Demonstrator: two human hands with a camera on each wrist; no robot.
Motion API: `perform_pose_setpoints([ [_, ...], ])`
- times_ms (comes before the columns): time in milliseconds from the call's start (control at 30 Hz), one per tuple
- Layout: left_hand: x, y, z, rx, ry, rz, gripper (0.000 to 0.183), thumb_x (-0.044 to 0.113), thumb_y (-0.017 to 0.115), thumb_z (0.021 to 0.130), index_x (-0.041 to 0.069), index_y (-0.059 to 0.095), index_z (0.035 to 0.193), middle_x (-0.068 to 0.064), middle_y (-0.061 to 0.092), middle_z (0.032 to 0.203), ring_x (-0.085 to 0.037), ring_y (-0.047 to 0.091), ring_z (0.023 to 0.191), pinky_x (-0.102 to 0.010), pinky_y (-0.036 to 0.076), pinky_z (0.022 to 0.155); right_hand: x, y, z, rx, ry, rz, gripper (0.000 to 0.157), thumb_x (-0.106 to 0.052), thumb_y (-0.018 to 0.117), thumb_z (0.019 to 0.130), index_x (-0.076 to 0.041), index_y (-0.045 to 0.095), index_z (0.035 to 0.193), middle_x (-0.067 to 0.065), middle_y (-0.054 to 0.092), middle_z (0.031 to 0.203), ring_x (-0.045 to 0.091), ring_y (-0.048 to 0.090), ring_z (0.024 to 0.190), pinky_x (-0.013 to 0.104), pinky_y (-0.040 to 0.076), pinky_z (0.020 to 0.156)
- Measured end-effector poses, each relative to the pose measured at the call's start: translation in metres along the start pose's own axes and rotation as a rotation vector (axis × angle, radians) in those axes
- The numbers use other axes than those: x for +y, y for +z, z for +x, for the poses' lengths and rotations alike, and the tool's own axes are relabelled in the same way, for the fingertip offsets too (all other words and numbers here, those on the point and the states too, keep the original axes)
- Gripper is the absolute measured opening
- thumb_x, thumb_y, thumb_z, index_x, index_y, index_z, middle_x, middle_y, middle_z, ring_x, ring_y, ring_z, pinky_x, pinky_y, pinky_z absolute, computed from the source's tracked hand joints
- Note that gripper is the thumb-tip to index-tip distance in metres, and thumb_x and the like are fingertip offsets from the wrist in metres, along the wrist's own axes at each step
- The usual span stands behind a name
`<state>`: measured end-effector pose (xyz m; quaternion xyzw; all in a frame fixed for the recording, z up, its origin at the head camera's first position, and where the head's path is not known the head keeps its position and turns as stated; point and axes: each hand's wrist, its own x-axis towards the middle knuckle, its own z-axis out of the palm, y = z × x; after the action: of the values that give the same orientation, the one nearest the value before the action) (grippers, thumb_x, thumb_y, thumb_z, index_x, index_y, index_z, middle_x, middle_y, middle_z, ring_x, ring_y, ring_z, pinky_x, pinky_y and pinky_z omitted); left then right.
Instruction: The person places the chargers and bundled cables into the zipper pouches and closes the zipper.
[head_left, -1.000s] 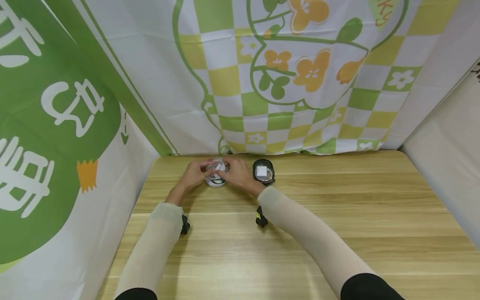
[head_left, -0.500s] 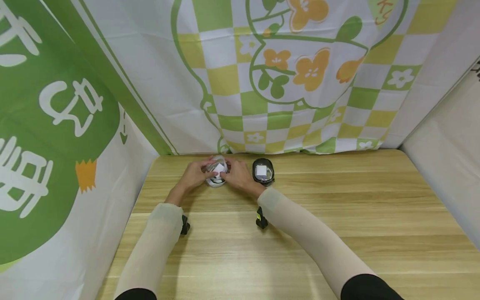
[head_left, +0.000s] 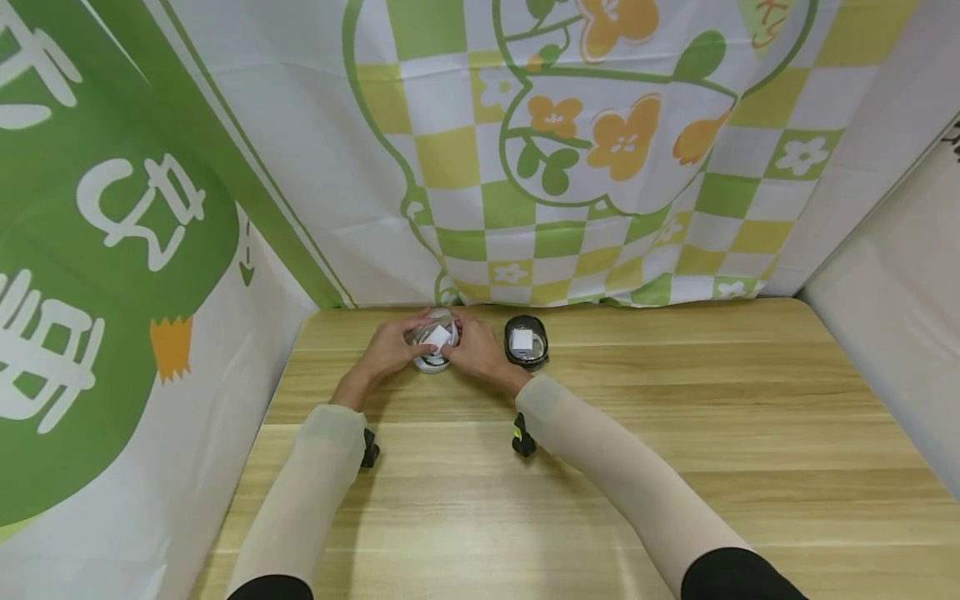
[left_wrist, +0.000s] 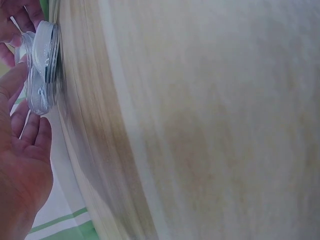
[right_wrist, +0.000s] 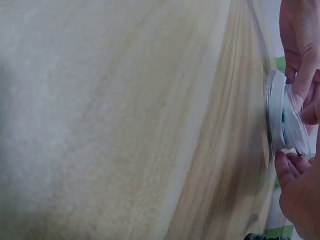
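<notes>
Near the far edge of the table, both hands hold a small oval white-and-clear case (head_left: 432,363). Inside it are a white charger block (head_left: 437,336) and what looks like a coiled white cable. My left hand (head_left: 390,348) grips its left side, thumb on the front and fingers round the far side. On the opposite side my right hand (head_left: 477,348) grips likewise, its thumb tip by the charger. Seen from the right wrist, the case (right_wrist: 276,112) stands on edge in that view, its two halves slightly apart. The left wrist view shows clear plastic and a white band on the case (left_wrist: 44,55).
Just right of the right hand lies a black oval case (head_left: 527,364) with a white charger block (head_left: 522,340) and a cable in it. The wooden table (head_left: 675,433) ends at a printed cloth (head_left: 570,242). Another cloth (head_left: 195,433) hangs at the left.
The thumbs have drawn back from the middle of the case, so the charger block shows more. The charger block looks slightly turned. The black case stays where it was.
</notes>
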<state>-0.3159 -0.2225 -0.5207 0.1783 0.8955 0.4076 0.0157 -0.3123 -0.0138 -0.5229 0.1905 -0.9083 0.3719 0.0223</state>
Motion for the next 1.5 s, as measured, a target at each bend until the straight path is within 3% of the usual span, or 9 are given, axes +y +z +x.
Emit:
perform_pose_setpoints([
  [300, 0.000, -0.004, -0.002, -0.037, 0.035, -0.023, 0.054, 0.006, 0.086, 0.087, -0.002, 0.067, 0.138, -0.017, 0.048, 0.160, -0.044, 0.045, 0.147, -0.057, 0.034, 0.124, 0.001, 0.006, -0.001, 0.011, 0.013, 0.067, 0.064, -0.025, 0.073, 0.096, -0.001, 0.052, 0.152, 0.017, 0.073, 0.129, 0.024, 0.074, 0.115, 0.035, 0.059, 0.099],
  [533, 0.001, -0.005, -0.004, -0.077, 0.040, -0.019, 0.053, 0.004, 0.084, 0.089, -0.003, 0.066, 0.138, -0.019, 0.046, 0.162, -0.045, 0.043, 0.148, -0.057, 0.033, 0.124, 0.000, 0.007, -0.003, 0.017, 0.060, 0.038, 0.058, -0.024, 0.069, 0.098, -0.001, 0.055, 0.150, 0.015, 0.074, 0.126, 0.024, 0.073, 0.113, 0.037, 0.059, 0.098],
  [800, -0.001, -0.003, -0.003, -0.079, 0.034, -0.020, 0.050, 0.005, 0.082, 0.091, -0.002, 0.067, 0.138, -0.018, 0.047, 0.161, -0.044, 0.044, 0.148, -0.056, 0.035, 0.123, 0.000, 0.005, -0.004, 0.009, 0.040, -0.001, 0.054, -0.020, 0.067, 0.097, 0.000, 0.059, 0.146, 0.013, 0.075, 0.126, 0.023, 0.072, 0.111, 0.036, 0.059, 0.097],
  [1100, 0.002, -0.004, -0.004, -0.072, 0.028, -0.018, 0.047, 0.006, 0.081, 0.092, -0.001, 0.068, 0.137, -0.019, 0.049, 0.160, -0.044, 0.044, 0.148, -0.056, 0.032, 0.125, 0.001, 0.001, -0.003, 0.012, 0.002, 0.012, 0.039, -0.014, 0.066, 0.094, -0.003, 0.069, 0.131, 0.007, 0.075, 0.101, 0.018, 0.066, 0.088, 0.033, 0.055, 0.080],
  [1333, 0.002, -0.004, -0.005, -0.061, 0.011, -0.007, 0.046, 0.008, 0.079, 0.094, 0.000, 0.068, 0.137, -0.017, 0.048, 0.161, -0.044, 0.041, 0.150, -0.056, 0.029, 0.126, -0.001, -0.002, -0.001, -0.006, -0.002, 0.023, 0.052, -0.010, 0.066, 0.094, 0.003, 0.061, 0.144, 0.013, 0.078, 0.111, 0.023, 0.070, 0.095, 0.038, 0.058, 0.087],
  [1500, 0.003, -0.003, -0.004, -0.052, 0.034, 0.000, 0.047, 0.008, 0.078, 0.094, -0.001, 0.067, 0.139, -0.018, 0.047, 0.161, -0.045, 0.042, 0.150, -0.056, 0.029, 0.126, -0.001, -0.003, 0.000, 0.007, -0.020, 0.047, 0.051, -0.007, 0.066, 0.094, 0.004, 0.062, 0.143, 0.015, 0.078, 0.116, 0.025, 0.073, 0.102, 0.040, 0.059, 0.091],
])
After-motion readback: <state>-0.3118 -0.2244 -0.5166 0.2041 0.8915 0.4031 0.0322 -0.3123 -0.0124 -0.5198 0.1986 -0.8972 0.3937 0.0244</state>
